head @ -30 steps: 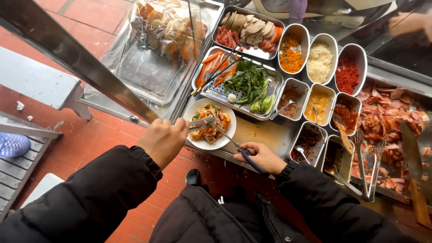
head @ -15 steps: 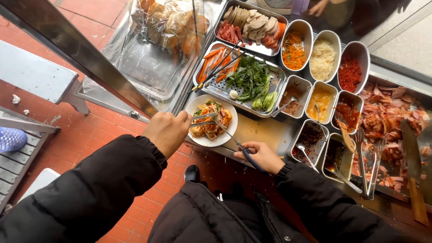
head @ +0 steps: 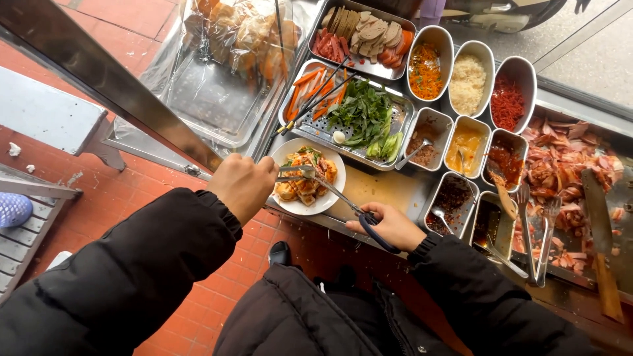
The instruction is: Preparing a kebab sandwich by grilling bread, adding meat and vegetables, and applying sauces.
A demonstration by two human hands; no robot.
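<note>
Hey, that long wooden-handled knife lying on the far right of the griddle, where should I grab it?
Grip the knife by its wooden handle at the near end, coming from the counter's front edge. The blade lies flat, pointing away among the chopped meat, and the handle end is clear of food.

The one camera sits on my head, looking steeply down over my sleeves, close above the worktop (head: 389, 191).

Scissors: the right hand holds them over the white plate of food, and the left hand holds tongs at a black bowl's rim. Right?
Not quite. The head view shows the left hand holding the tongs at the same white plate, not a black bowl. The right hand does hold the scissors over it.
</note>
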